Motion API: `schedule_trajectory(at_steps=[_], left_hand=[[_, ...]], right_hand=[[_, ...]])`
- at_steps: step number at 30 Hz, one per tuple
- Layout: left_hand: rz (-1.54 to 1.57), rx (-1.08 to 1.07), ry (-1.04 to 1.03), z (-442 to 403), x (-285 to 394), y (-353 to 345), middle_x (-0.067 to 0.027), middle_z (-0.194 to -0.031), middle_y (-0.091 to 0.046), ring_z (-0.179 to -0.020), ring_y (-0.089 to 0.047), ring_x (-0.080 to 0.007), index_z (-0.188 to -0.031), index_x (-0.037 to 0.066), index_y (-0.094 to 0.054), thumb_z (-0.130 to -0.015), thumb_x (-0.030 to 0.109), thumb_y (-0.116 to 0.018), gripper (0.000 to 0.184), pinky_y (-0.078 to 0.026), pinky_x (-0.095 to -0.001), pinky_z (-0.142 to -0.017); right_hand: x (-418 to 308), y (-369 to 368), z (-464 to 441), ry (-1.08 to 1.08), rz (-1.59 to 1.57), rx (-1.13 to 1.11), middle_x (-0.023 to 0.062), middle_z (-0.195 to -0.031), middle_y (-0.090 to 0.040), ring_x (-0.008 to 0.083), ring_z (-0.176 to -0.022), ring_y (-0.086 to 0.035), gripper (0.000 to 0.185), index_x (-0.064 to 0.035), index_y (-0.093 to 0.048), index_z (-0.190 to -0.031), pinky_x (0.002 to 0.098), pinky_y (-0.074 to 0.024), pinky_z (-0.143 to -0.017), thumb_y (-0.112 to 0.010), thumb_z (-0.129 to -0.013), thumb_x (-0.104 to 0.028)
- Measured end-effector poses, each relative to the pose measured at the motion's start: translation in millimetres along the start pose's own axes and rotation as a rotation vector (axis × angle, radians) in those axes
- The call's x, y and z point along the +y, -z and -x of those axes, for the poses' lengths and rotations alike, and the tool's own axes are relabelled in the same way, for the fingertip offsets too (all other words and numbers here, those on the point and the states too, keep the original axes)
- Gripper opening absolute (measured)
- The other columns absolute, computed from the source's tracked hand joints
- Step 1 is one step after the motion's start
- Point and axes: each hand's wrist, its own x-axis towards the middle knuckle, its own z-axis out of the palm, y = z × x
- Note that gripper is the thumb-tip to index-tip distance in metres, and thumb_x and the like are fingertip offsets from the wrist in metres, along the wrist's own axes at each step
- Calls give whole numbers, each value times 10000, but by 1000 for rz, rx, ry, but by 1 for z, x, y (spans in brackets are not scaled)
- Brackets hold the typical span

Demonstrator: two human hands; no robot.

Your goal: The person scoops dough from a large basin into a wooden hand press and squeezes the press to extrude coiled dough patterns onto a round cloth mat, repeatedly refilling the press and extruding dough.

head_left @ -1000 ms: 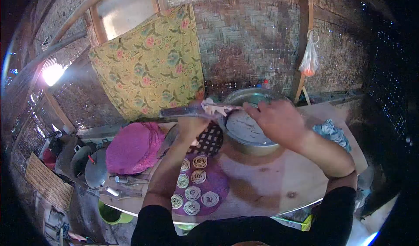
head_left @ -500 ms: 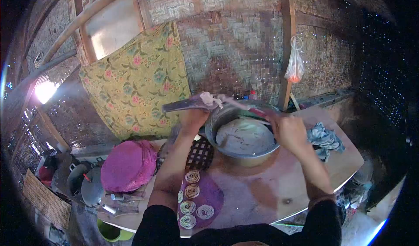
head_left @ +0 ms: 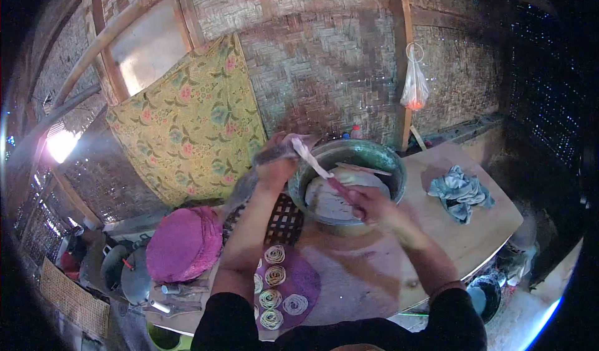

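Observation:
My left hand (head_left: 276, 173) is closed around a long dark object (head_left: 272, 153), smeared by motion, above the left rim of a big metal basin (head_left: 401, 179). My right hand (head_left: 373, 206) grips the red handle of a spatula (head_left: 340, 189) over the basin. White paste coats the spatula's blade, whose tip is at the end of the dark object. Inside the basin lies a pale mass of dough (head_left: 321, 200), with a flat stick (head_left: 364, 168) resting across its far side.
Several coiled dough rings (head_left: 295, 304) lie on a purple round mat (head_left: 309, 276). Beside the basin is a dark lattice basket (head_left: 285, 220). A stack of pink round mats (head_left: 181, 242) stands left; a crumpled cloth (head_left: 460, 192) lies right on the table (head_left: 437, 245).
My right hand has moved left and down, from the basin's right rim to over its middle. The dark object has swung in my left hand, and the dough lump at its end no longer shows clearly.

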Motion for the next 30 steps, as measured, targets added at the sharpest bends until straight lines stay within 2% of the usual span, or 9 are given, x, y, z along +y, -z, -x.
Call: schedule_trajectory(at_steps=[3, 6, 12, 16, 20, 21, 24, 26, 30], left_hand=[[-128, -208, -41, -2, -2, 17, -47, -881, -605, -869, -593, -252, -937, 133, -589, -821, 277, -530, 194, -457, -387, -815], [-236, -427, -80, 4, 2, 23, -40, -913, -568, -877, -577, -244, -1013, 133, -542, -835, 301, -511, 247, -449, -392, -790], [-117, -222, -281, 15, 11, 32, -63, -788, -597, -741, -599, -267, -830, 161, -621, -677, 276, -631, 191, -466, -409, -610], [-178, -537, 93, 27, -33, 65, -46, -1014, -644, -959, -593, -249, -981, 201, -646, -762, 426, -604, 317, -452, -390, -847], [-281, -292, 39, 32, -78, 100, -124, -921, -652, -827, -630, -278, -965, 157, -658, -702, 235, -668, 274, -494, -379, -713], [5, -327, 317, 14, -43, 133, -112, -893, -655, -812, -631, -229, -990, 98, -647, -702, 186, -700, 306, -489, -353, -722], [843, -105, 749, 21, -52, 160, -70, -900, -627, -792, -598, -199, -1031, 73, -598, -750, 236, -674, 333, -483, -391, -759], [1014, 12, 852, 29, -46, 163, -17, -803, -578, -721, -554, -154, -1056, 79, -562, -781, 225, -641, 322, -458, -370, -672], [2138, 245, 855, 61, -19, 132, -11, -760, -520, -707, -513, -157, -1131, 76, -563, -836, 224, -568, 330, -409, -366, -637]], right_hand=[[-8, 29, -15, -153, 28, -203, 7, -637, -504, 64, -559, -476, 289, -57, -595, -1117, 259, -394, -492, -486, -950, -266], [-26, 31, -25, 533, 1126, 152, 61, -690, -598, 155, -625, -608, 269, -65, -574, -1130, 310, -467, -512, -472, -903, -167], [-53, -11, -6, 808, 1620, 154, 52, -792, -613, 202, -718, -640, 388, -95, -522, -1176, 331, -505, -548, -519, -790, -135], [-53, 8, 2, 838, 1703, 142, 47, -789, -622, 204, -721, -642, 372, -103, -561, -1162, 347, -504, -538, -515, -794, -134], [26, 46, -44, 261, 1833, -107, 93, -805, -648, 263, -681, -652, 283, -113, -649, -1068, 381, -539, -570, -539, -822, -199], [34, 43, -49, 263, 1834, -121, 93, -805, -648, 263, -681, -652, 283, -113, -649, -1068, 381, -539, -570, -539, -822, -199], [45, 28, -62, -162, 1661, -363, 143, -1067, -630, 251, -974, -604, 349, -134, -611, -1144, 429, -505, -777, -532, -824, -249], [51, 3, -62, 457, 1391, -159, 171, -1235, -530, 250, -1178, -483, 421, -98, -554, -1209, 456, -396, -955, -467, -898, -368], [21, -105, -7, -70, -678, -684, 145, -1200, -530, 266, -1073, -510, 721, -50, -476, -1250, 413, -402, -916, -308, -880, -646]])
